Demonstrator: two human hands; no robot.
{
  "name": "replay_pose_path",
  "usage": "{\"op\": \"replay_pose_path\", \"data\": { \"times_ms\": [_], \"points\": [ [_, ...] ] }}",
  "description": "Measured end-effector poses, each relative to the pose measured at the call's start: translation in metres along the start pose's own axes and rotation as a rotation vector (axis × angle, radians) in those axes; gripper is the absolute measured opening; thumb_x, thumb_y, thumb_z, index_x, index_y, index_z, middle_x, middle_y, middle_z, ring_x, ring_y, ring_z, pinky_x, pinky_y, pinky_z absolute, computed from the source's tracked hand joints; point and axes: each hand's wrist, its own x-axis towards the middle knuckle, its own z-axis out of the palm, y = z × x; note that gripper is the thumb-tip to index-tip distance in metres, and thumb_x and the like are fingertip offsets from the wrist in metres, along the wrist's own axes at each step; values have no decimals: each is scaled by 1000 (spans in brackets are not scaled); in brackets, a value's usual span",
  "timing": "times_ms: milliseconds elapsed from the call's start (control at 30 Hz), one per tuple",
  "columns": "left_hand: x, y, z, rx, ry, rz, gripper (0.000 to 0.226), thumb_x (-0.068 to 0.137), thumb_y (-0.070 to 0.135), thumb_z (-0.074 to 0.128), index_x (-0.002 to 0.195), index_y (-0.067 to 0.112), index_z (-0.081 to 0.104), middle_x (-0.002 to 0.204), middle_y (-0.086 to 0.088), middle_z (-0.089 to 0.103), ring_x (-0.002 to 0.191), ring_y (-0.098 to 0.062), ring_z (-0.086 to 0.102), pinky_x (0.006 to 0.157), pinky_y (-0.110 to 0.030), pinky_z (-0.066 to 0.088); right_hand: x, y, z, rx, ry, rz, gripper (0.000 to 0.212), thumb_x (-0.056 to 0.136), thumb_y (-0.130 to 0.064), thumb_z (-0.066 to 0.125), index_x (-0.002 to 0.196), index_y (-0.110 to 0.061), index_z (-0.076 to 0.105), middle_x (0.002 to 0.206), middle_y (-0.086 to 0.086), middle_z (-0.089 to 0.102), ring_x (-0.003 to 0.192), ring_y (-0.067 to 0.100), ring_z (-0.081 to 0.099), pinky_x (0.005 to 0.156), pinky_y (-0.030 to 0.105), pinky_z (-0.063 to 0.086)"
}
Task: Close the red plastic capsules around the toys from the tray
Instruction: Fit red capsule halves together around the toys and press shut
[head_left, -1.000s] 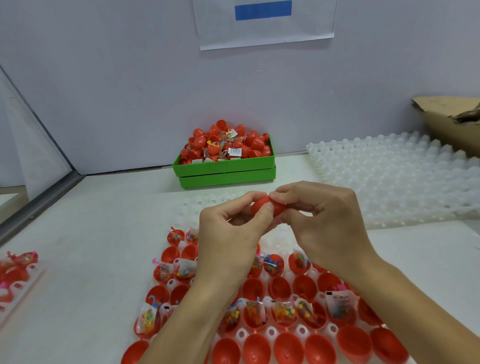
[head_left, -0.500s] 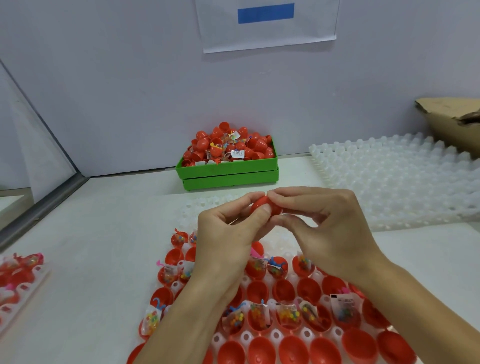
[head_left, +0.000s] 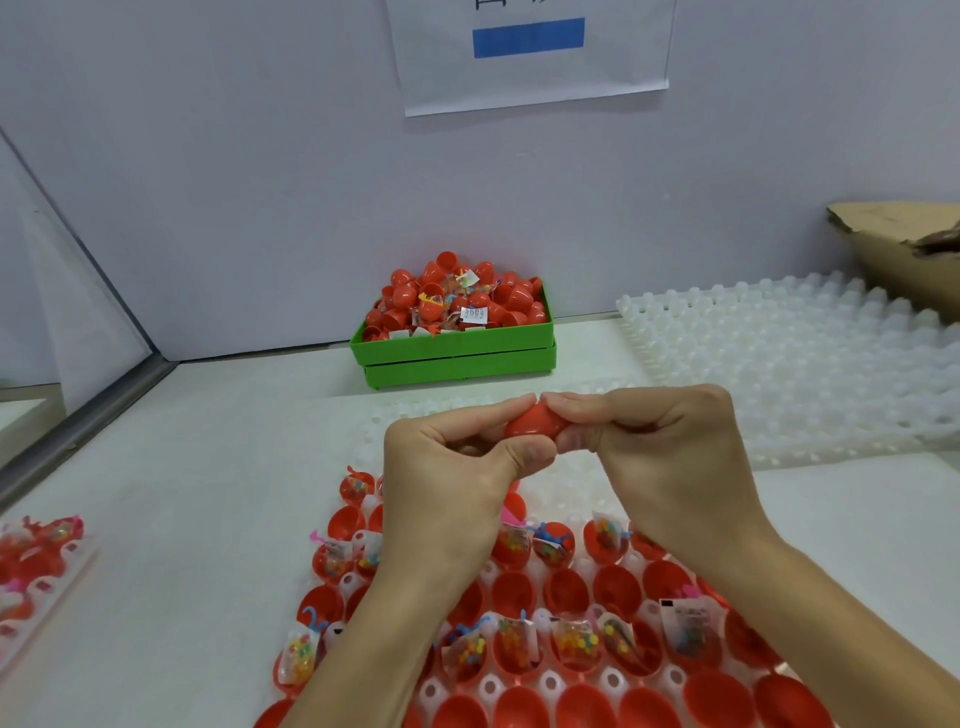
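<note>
Both hands meet above the middle of the counter (head_left: 197, 467), pinching one red capsule (head_left: 535, 422) between them. The left hand (head_left: 447, 499) grips its left end with thumb below and forefinger along the top; the right hand (head_left: 670, 467) grips its right end the same way, fingers curled round it. The capsule is egg-shaped and lies with its long axis level, running left to right, parallel to the counter's near edge; which end is the narrower one cannot be told, since fingers cover both ends. It is held in the air, above the far rows of the white tray (head_left: 571, 483) that reaches to the near edge of the counter. In that tray stand open red capsule halves (head_left: 566, 592), mouths upward, some bare, some holding small toys in clear bags (head_left: 576, 642) with coloured beads inside; one bag toward the right carries a white label with a black mark (head_left: 688, 616), its print too small to read. Near the back edge of the counter, against the wall, sits a green bin (head_left: 452, 348) heaped with red capsules and bagged toys; a white slip on the heap (head_left: 474, 314) bears print that is not legible. White moulded trays (head_left: 779, 364) lie at the right side, a torn cardboard box (head_left: 898, 249) at the back right corner. At the left edge a second tray of red halves (head_left: 36, 561) shows in part. On the wall hangs a paper sheet (head_left: 535, 57) with a blue bar; the characters above it are cut off.
</note>
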Motion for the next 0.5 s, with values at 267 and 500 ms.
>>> {"op": "replay_pose_path", "data": {
  "times_ms": [267, 500],
  "points": [
    [2, 1, -2, 153, 65, 141, 34, 71, 20, 83, 103, 28, 74, 68, 10, 72, 64, -6, 71, 61, -11, 54, -1, -4, 8, 175, -109, 217, 25, 87, -5, 70, 110, -14, 74, 100, -3, 77, 96, 8, 73, 86, 26, 58],
    [-2, -4, 3, 640, 107, 625, 28, 71, 5, 84, 97, 8, 77, 76, -2, 59, 65, -8, 53, 61, -17, 47, -1, -5, 20, 220, -66, 358, 24, 81, -2, 75, 100, -16, 75, 90, -1, 78, 90, 14, 74, 83, 27, 58]
  ]
}}
